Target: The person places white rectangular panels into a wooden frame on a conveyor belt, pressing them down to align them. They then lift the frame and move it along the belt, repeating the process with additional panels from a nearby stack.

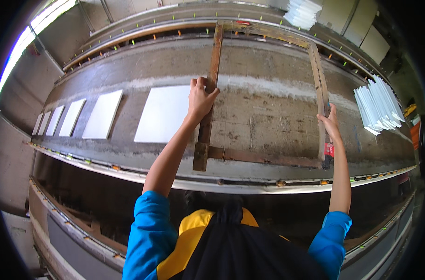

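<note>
A large, worn rectangular frame (215,53) is held over the long table (165,60), its surface showing through the middle. I cannot make out whether a sheer mesh is stretched across it. My left hand (201,99) is closed around the left rail, with the thumb on the inner side. On the right rail, my right hand (331,122) grips with fingers along the outer edge. A red label (329,149) sits near that rail's lower end. Just left of my left hand lies a flat white sheet (161,114), its right edge partly behind my hand and forearm.
Several more white sheets (103,114) lie in a row toward the left end. At the right end stands a fanned stack of white sheets (378,105). Small coloured pegs line the table's front rail (198,184). Another white stack (302,13) is at the back.
</note>
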